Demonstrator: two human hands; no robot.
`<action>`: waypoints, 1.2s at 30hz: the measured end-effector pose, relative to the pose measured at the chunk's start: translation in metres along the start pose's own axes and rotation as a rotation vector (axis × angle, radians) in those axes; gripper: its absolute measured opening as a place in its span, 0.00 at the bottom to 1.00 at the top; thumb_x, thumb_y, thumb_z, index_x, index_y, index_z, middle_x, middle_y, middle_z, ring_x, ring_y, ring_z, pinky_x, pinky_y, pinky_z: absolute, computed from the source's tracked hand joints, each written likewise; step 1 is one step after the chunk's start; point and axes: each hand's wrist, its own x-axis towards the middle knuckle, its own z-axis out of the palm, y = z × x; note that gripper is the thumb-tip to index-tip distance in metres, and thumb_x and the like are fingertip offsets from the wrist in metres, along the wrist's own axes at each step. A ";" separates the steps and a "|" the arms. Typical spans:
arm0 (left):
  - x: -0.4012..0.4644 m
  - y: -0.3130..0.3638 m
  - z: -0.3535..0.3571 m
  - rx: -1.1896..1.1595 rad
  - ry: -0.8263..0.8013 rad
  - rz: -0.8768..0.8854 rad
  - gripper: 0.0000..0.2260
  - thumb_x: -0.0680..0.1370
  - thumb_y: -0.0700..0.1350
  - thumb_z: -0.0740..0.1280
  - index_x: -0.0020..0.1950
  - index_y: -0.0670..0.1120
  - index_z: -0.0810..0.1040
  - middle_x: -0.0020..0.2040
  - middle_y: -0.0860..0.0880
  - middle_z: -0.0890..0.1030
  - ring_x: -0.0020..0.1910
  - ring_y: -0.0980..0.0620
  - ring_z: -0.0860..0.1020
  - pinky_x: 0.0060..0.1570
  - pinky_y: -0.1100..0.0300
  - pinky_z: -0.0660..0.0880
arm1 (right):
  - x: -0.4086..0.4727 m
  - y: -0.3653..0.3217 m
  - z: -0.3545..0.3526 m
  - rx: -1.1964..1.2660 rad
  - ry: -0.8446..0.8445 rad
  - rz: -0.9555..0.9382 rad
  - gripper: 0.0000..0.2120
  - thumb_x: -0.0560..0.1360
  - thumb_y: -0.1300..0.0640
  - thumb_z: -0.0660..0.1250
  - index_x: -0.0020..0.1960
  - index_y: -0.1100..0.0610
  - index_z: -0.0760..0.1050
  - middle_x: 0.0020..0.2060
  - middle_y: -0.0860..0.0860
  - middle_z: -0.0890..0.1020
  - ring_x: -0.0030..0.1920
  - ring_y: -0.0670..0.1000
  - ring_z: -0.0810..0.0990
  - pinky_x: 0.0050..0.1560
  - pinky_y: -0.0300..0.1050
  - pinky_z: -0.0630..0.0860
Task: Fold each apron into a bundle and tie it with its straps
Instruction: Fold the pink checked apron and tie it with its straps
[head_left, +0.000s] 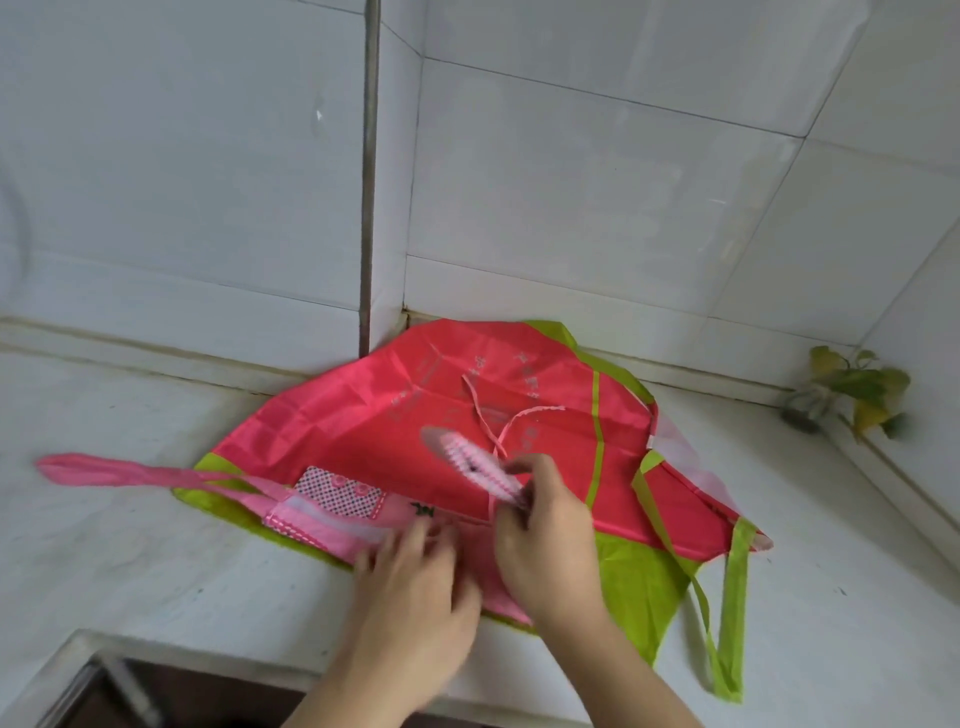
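A red apron (395, 415) with lime-green edging lies spread flat on the white counter, its green straps (732, 597) trailing off to the right. On top of it, at the near edge, lies a smaller pink apron (322, 519) with a dotted pocket; its pink neck loop (104, 470) stretches left. My right hand (545, 540) pinches a pink-and-white trimmed band of the pink apron (478, 462) and lifts it. My left hand (415, 577) rests on the pink cloth with its fingers spread, blurred. Thin pink ties (498, 415) cross above the band.
A tiled wall corner with a vertical metal pipe (370, 171) stands behind the aprons. A small plant (852, 389) sits in the right corner. A sink edge (93, 670) shows at the lower left. The white counter (130, 545) extends left.
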 end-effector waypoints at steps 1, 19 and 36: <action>0.023 0.006 -0.006 -0.030 0.050 0.009 0.14 0.74 0.55 0.60 0.51 0.52 0.81 0.49 0.52 0.77 0.49 0.45 0.79 0.47 0.47 0.78 | -0.001 0.008 -0.010 0.100 0.084 0.072 0.10 0.75 0.61 0.64 0.53 0.48 0.74 0.36 0.45 0.82 0.36 0.48 0.79 0.36 0.51 0.72; 0.129 0.057 0.045 -0.323 -0.157 -0.281 0.07 0.82 0.50 0.67 0.44 0.53 0.77 0.47 0.53 0.81 0.50 0.44 0.79 0.55 0.47 0.74 | -0.019 0.072 -0.051 0.448 0.318 0.306 0.15 0.84 0.59 0.63 0.68 0.48 0.76 0.57 0.36 0.83 0.58 0.34 0.79 0.54 0.27 0.75; 0.047 0.046 -0.107 -0.934 -1.013 0.386 0.10 0.84 0.41 0.69 0.64 0.42 0.82 0.56 0.41 0.87 0.57 0.40 0.84 0.64 0.45 0.78 | -0.013 0.070 -0.053 0.276 0.357 0.276 0.08 0.84 0.60 0.61 0.54 0.47 0.72 0.40 0.44 0.82 0.40 0.44 0.80 0.40 0.53 0.77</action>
